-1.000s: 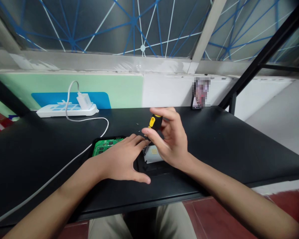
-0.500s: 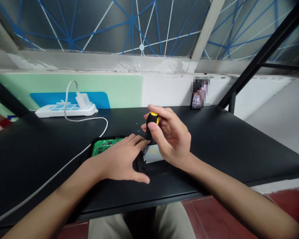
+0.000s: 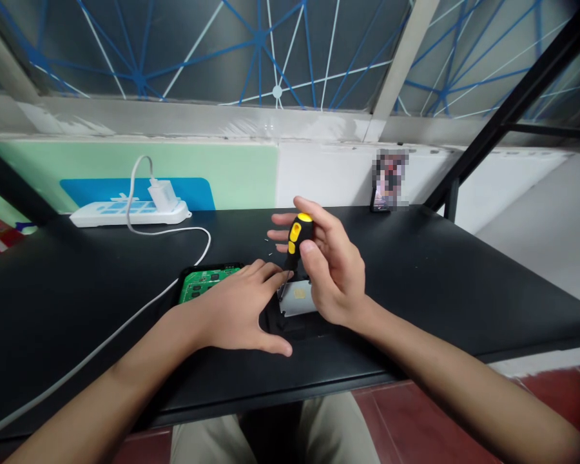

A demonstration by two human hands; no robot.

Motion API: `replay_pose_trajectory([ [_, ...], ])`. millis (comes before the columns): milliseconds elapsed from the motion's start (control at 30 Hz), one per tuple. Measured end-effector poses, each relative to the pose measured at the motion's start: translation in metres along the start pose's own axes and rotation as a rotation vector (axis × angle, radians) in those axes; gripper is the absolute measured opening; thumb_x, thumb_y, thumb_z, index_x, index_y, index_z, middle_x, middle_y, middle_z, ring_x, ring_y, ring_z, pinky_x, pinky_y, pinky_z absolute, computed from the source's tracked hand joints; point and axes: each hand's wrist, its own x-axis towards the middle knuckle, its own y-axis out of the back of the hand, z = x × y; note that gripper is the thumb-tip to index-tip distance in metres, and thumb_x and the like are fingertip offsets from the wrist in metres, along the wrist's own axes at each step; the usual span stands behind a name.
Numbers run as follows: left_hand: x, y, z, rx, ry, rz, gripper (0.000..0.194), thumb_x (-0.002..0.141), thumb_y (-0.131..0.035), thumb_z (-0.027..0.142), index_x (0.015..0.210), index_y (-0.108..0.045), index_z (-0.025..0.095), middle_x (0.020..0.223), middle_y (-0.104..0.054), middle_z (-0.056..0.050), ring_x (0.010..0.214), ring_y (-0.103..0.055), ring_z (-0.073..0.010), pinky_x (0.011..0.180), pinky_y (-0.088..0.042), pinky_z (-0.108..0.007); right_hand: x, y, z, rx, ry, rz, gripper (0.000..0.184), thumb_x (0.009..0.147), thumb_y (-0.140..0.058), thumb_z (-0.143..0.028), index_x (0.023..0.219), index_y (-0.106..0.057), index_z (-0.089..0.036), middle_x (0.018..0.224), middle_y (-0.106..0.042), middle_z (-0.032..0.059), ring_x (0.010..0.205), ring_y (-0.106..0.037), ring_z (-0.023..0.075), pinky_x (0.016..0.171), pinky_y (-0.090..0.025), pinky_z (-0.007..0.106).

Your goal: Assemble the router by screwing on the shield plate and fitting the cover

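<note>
My right hand (image 3: 336, 264) holds a screwdriver (image 3: 298, 235) with a stubby black and yellow handle between thumb and index finger; its other fingers are stretched out. The shaft points down at the left edge of a silver metal plate (image 3: 297, 298) in a black housing. My left hand (image 3: 239, 306) lies palm down across the black device, thumb spread wide, its index fingertip close by the shaft. Left of that hand, a green circuit board (image 3: 205, 282) shows in the black casing, partly covered by the hand. The screw under the tip is too small to make out.
Two tiny screws (image 3: 269, 247) lie on the black table (image 3: 439, 277) behind the device. A white power strip (image 3: 130, 216) with a plugged-in charger (image 3: 162, 195) stands at the back left, its white cable (image 3: 111, 341) running forward. A phone (image 3: 386, 183) leans on the wall.
The screwdriver handle has turned, so more of its yellow inlays face me. My right hand's fingers have spread around it. The left hand keeps its place.
</note>
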Motion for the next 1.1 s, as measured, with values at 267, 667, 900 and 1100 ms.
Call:
replay_pose_trajectory([
  [267, 0.0000, 0.0011, 0.0001, -0.053, -0.022, 0.007, 0.100, 0.074, -0.080, 0.062, 0.151, -0.038, 0.014, 0.150, -0.046, -0.021, 0.142, -0.039, -0.0443, 0.120, -0.026, -0.062, 0.0043, -0.0015, 0.0037, -0.175, 0.138, 0.055, 0.048, 0.091, -0.067, -0.020, 0.136, -0.055, -0.032, 0.116, -0.066, 0.0053, 0.090, -0.065, 0.0184, 0.072, -0.063, 0.037],
  [667, -0.0009, -0.0011, -0.0012, -0.004, -0.022, 0.033, 0.092, 0.076, -0.076, 0.065, 0.146, -0.044, 0.016, 0.139, -0.052, -0.018, 0.129, -0.049, -0.0405, 0.112, -0.038, -0.059, 0.0003, 0.0014, -0.0016, -0.035, 0.034, 0.016, 0.041, 0.103, -0.040, -0.029, 0.144, -0.048, -0.028, 0.134, -0.061, 0.0090, 0.112, -0.068, 0.0228, 0.097, -0.061, 0.049],
  [900, -0.0003, 0.0011, 0.0007, -0.013, -0.014, 0.003, 0.094, 0.075, -0.077, 0.065, 0.146, -0.043, 0.014, 0.137, -0.054, -0.020, 0.133, -0.046, -0.0416, 0.117, -0.031, -0.060, 0.0027, -0.0002, 0.0028, -0.127, 0.076, 0.078, 0.041, 0.098, -0.054, -0.024, 0.138, -0.053, -0.030, 0.118, -0.062, 0.0073, 0.099, -0.066, 0.0198, 0.077, -0.063, 0.038],
  [1100, -0.0009, 0.0010, 0.0003, -0.047, -0.029, 0.026, 0.085, 0.075, -0.077, 0.063, 0.142, -0.046, 0.020, 0.133, -0.058, -0.015, 0.134, -0.047, -0.0411, 0.117, -0.031, -0.060, 0.0039, -0.0012, 0.0030, -0.202, 0.164, 0.122, 0.034, 0.093, -0.064, -0.027, 0.125, -0.057, -0.032, 0.112, -0.060, 0.0053, 0.097, -0.063, 0.0207, 0.073, -0.061, 0.038],
])
